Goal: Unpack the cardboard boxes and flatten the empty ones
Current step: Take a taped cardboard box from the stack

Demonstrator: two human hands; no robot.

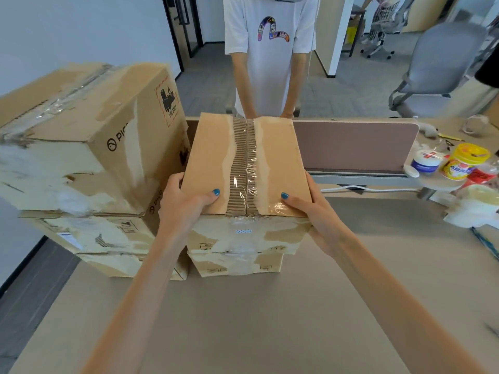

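– Fingers (pixel 213 195): how do they lie?
– Clamped on the top box (pixel 243 157). Left hand (pixel 183 205) wraps its near left corner, right hand (pixel 320 211) the near right. Thumbs lie on the lid, the rest curl down the sides.
– Where does that box sit?
– Between the fingers, atop two more boxes directly below them, on the desk (pixel 270 319). Resting or lifted clear: cannot tell.
– Progress?
– Early, I judge. Flaps closed, clear tape over the seam between the thumbs. No opened box and no flattened one in view. All the unpacking and flattening is left.
– Count?
– Six boxes: three under the fingers, three in the stack (pixel 89 147) left of the left fingers, all closed as far as visible. Two hands at work. One other person (pixel 270 63) stands beyond the fingers, past the box's far edge. Right of the right fingers, two jars (pixel 464 163) at least.
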